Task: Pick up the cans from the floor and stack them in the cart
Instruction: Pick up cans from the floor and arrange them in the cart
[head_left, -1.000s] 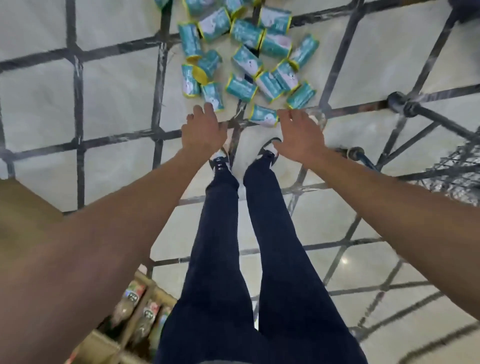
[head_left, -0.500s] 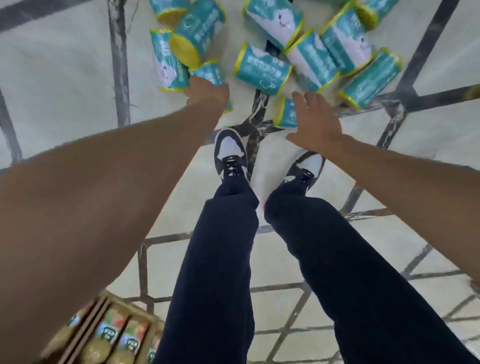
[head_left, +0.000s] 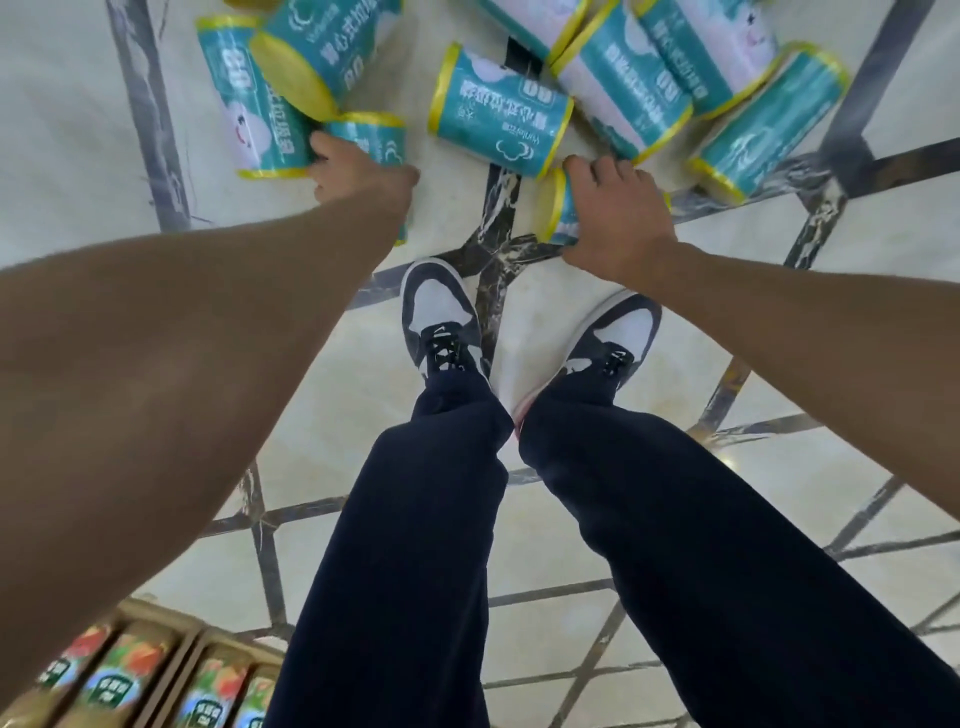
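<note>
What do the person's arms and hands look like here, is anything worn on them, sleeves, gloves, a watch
Both forearms are bare from the frame edge to the wrist: no sleeves show. The left hand and right hand have no gloves, and no watch, bracelet or ring shows on the visible sides. Nothing is marked or written on them. Below them the person wears dark navy trousers and black-and-white sneakers.

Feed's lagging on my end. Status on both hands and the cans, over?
Left hand gripping a teal can on the floor. Right hand clamped over another can. Neither lifted. Loose cans crowd just beyond; cart not in view.
</note>
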